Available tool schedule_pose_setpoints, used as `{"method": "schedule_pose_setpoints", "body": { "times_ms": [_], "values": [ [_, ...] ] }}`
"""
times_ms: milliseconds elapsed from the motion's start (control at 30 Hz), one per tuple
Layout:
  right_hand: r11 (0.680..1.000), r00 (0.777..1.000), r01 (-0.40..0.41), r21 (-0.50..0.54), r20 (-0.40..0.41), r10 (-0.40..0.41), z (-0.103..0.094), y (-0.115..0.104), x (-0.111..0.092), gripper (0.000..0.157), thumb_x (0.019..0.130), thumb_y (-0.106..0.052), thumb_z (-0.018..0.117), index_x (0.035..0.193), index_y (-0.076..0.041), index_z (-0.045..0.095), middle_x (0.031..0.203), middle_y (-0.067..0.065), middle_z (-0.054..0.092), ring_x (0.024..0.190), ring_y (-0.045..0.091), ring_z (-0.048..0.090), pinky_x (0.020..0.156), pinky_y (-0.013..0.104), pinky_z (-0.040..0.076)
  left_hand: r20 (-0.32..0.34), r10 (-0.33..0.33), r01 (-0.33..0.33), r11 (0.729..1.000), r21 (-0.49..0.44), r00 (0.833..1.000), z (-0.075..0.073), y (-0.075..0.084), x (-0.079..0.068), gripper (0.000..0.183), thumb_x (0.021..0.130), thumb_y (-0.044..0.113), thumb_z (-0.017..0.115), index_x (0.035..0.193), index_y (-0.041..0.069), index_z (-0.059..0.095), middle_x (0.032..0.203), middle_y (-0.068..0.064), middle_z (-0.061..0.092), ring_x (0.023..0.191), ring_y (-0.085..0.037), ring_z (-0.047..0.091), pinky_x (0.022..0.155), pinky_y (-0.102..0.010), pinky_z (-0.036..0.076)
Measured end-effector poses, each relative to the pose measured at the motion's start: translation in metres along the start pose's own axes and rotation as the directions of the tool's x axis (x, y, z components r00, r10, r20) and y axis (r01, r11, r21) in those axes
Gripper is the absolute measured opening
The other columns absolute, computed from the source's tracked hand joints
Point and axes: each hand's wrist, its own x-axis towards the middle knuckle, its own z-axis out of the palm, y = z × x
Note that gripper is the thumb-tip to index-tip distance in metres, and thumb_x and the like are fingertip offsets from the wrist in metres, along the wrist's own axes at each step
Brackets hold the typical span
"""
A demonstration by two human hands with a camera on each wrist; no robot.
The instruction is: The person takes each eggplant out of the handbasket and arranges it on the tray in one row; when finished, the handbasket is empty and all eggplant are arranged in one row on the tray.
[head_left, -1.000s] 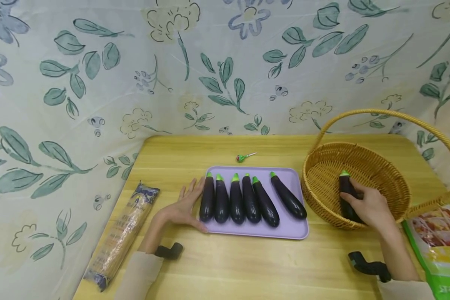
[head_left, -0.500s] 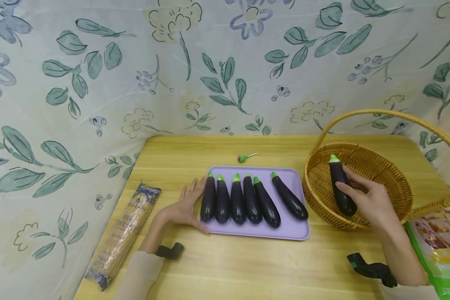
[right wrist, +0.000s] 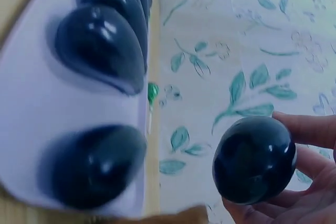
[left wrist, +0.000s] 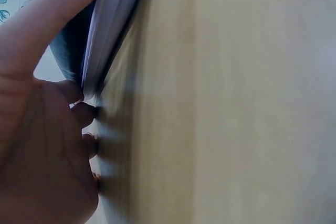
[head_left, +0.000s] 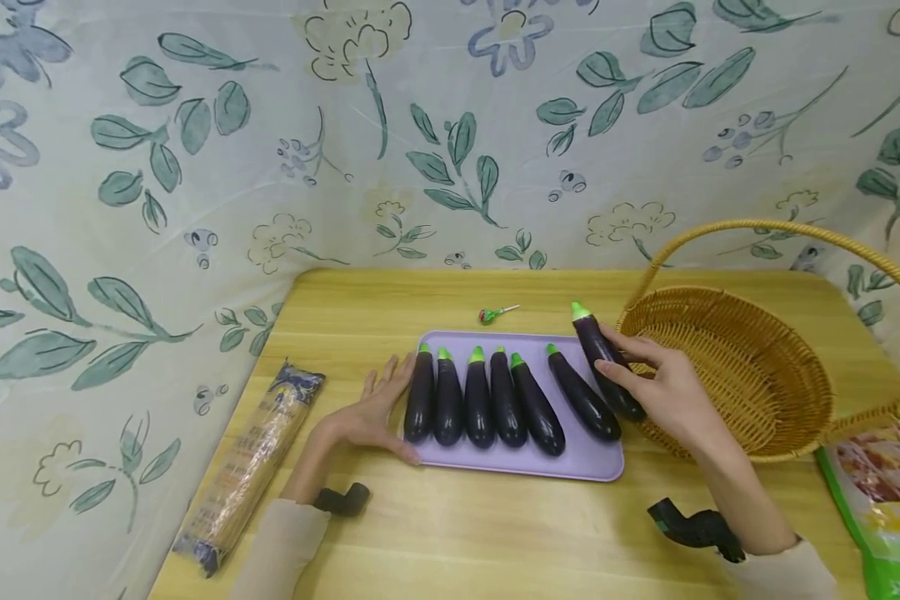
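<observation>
My right hand [head_left: 663, 387] grips a dark purple eggplant [head_left: 606, 367] with a green top, held above the right edge of the lilac tray [head_left: 450, 456]. In the right wrist view the held eggplant [right wrist: 254, 160] appears end-on between thumb and fingers. Several more eggplants [head_left: 478, 404] lie side by side on the tray, and another eggplant [head_left: 583, 396] lies apart toward its right side. My left hand [head_left: 371, 417] rests at the tray's left edge with fingers spread. The left wrist view shows the left hand's palm [left wrist: 47, 145] beside the tray rim [left wrist: 107, 30].
A wicker basket [head_left: 727, 375] with a tall handle stands right of the tray, nothing visible inside. A lollipop [head_left: 497, 314] lies behind the tray. On the left is a packet of noodles [head_left: 255, 467]; at far right, a green-edged food bag [head_left: 885, 500].
My right hand has lifted the eggplant out of the basket and carried it left to the tray's right edge. My left hand has stayed at the tray.
</observation>
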Motion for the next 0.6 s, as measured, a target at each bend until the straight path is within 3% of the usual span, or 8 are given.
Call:
{"method": "schedule_pose_setpoints", "body": {
  "times_ms": [133, 267, 333, 433, 600],
  "values": [
    [0.998, 0.999, 0.045, -0.054, 0.012, -0.045, 0.025, -0.008, 0.004, 0.053, 0.102, -0.032, 0.068, 0.151, -0.019, 0.055, 0.150, 0.021, 0.057, 0.107, 0.036, 0.065, 0.066, 0.018, 0.051, -0.001, 0.003, -0.003, 1.000, -0.002, 1.000, 0.001, -0.002, 0.000, 0.156, 0.061, 0.054, 0.097, 0.166, 0.018, -0.013, 0.174, -0.012, -0.017, 0.159, -0.035, -0.023, 0.127, -0.063, -0.016],
    [0.981, 0.995, 0.095, -0.166, -0.027, -0.101, 0.051, -0.007, 0.007, 0.050, 0.099, -0.021, 0.071, 0.147, -0.011, 0.058, 0.137, 0.026, 0.066, 0.098, 0.034, 0.065, 0.068, 0.034, 0.051, -0.002, 0.002, -0.002, 1.000, -0.005, 1.000, 0.001, -0.003, 0.000, 0.156, 0.061, 0.053, 0.097, 0.166, 0.018, -0.013, 0.174, -0.012, -0.017, 0.159, -0.035, -0.023, 0.127, -0.062, -0.017],
    [0.972, 0.991, 0.108, -0.210, -0.053, -0.122, 0.062, -0.006, 0.009, 0.049, 0.098, -0.017, 0.072, 0.145, -0.007, 0.060, 0.134, 0.026, 0.067, 0.112, 0.039, 0.066, 0.081, 0.045, 0.055, -0.002, 0.000, 0.000, 1.000, -0.006, 1.000, 0.001, -0.003, 0.000, 0.156, 0.061, 0.053, 0.097, 0.166, 0.018, -0.012, 0.174, -0.012, -0.017, 0.159, -0.035, -0.023, 0.127, -0.062, -0.017],
    [0.966, 0.990, 0.100, -0.237, -0.074, -0.121, 0.074, -0.002, 0.011, 0.049, 0.097, -0.014, 0.071, 0.143, -0.004, 0.060, 0.130, 0.028, 0.068, 0.119, 0.047, 0.064, 0.095, 0.059, 0.051, -0.001, 0.003, -0.003, 1.000, -0.007, 1.000, 0.001, -0.002, 0.000, 0.156, 0.061, 0.052, 0.097, 0.166, 0.017, -0.012, 0.174, -0.013, -0.016, 0.159, -0.035, -0.023, 0.127, -0.063, -0.017],
    [0.962, 0.988, 0.087, -0.259, -0.104, -0.118, 0.087, 0.000, 0.010, 0.047, 0.097, -0.012, 0.070, 0.142, -0.002, 0.061, 0.126, 0.030, 0.067, 0.117, 0.051, 0.061, 0.098, 0.064, 0.046, -0.003, 0.005, -0.005, 1.000, -0.005, 1.000, 0.000, 0.000, 0.000, 0.156, 0.061, 0.052, 0.097, 0.166, 0.016, -0.012, 0.174, -0.014, -0.016, 0.159, -0.036, -0.023, 0.127, -0.063, -0.016]
  ]
}}
